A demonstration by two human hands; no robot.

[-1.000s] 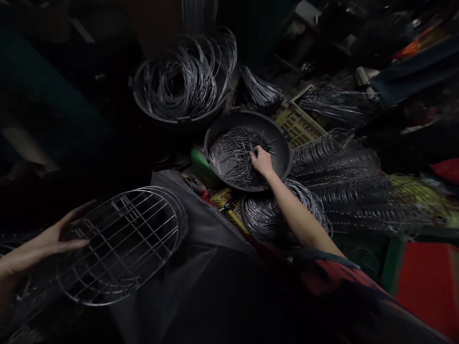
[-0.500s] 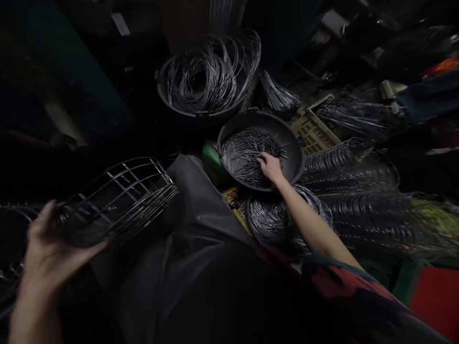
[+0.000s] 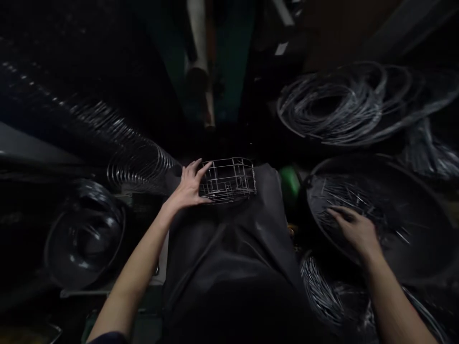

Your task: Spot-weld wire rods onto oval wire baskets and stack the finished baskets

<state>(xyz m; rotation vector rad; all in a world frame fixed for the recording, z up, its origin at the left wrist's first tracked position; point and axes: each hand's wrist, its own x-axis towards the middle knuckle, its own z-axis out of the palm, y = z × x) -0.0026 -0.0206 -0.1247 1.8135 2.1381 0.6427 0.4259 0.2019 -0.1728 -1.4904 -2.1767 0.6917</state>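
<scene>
My left hand [image 3: 188, 185] grips the left end of a small round-edged wire cage [image 3: 233, 179], fingers over its top and thumb along its lower side. The cage rests over the dark apron [image 3: 233, 248] on my lap. At right, my right hand [image 3: 358, 231] is at a wide dark pan [image 3: 423, 258], above a heap of short metal wire pieces [image 3: 344, 196]. Thumb and fingers there are drawn together in a pinch. Blur and dim light hide whatever is between them.
A large coil of wire [image 3: 333, 102] lies in another pan at the back right. More wire [image 3: 321, 291] is bundled below the near pan. Stacked wire rings [image 3: 139, 165] and a shiny round bowl [image 3: 86, 243] stand at left. Something green [image 3: 289, 181] sits beside the apron.
My view has swung left. My left hand has brought the wire cage in over my lap. My right hand stays at the pan of wire pieces.
</scene>
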